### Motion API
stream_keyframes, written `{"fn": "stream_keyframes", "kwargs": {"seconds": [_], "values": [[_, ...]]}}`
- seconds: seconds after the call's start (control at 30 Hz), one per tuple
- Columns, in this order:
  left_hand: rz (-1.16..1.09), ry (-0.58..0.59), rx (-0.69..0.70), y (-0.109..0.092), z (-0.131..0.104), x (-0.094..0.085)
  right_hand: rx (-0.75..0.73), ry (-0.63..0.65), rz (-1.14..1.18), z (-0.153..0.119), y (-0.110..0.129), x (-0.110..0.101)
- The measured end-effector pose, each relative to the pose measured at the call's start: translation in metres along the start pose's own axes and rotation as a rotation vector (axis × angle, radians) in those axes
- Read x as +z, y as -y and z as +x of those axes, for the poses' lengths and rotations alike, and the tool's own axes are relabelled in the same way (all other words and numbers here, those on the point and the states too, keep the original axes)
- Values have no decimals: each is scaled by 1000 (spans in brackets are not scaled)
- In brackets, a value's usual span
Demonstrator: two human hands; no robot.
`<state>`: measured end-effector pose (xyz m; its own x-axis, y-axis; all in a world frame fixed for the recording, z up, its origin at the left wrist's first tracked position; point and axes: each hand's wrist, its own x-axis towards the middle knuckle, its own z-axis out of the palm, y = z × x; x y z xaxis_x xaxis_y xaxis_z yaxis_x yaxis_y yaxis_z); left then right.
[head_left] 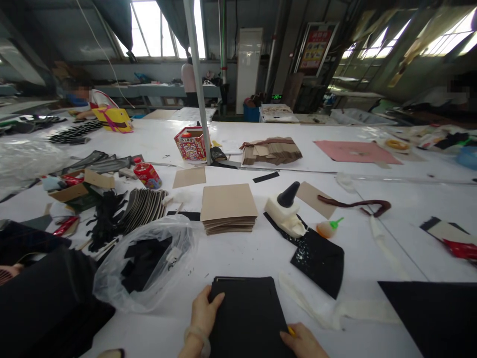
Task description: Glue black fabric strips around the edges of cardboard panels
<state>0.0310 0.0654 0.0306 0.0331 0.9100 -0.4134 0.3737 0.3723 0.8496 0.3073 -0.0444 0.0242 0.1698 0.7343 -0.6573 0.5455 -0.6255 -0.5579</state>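
Note:
At the table's near edge lies a black rectangular panel (246,313), with more black edges showing beneath its far end. My left hand (204,311), with a pale bangle at the wrist, grips the panel's left edge, thumb on top. My right hand (303,342) is at the lower right edge, its fingers closed round a small yellow thing (291,332) that is mostly hidden. Beyond the panel stands a stack of beige boards (229,204). A cream glue bottle (281,206) with a dark cone cap is to the right, beside a black piece (320,263) spotted with white.
On the left are a clear plastic bag (149,263) of black pieces, a dark stack (48,298) and a red bottle (147,173). A small green-tipped bottle (328,227) and a black sheet (436,313) lie right. A metal post (199,79) rises behind; people work farther back.

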Motion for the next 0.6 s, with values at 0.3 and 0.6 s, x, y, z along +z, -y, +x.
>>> {"fn": "stream_keyframes", "kwargs": {"seconds": [0.3, 0.6], "values": [[237, -230, 117, 19, 13, 14, 77, 9, -152, 9, 14, 4], [908, 106, 617, 47, -26, 41, 13, -58, -303, 18, -5, 8]]}}
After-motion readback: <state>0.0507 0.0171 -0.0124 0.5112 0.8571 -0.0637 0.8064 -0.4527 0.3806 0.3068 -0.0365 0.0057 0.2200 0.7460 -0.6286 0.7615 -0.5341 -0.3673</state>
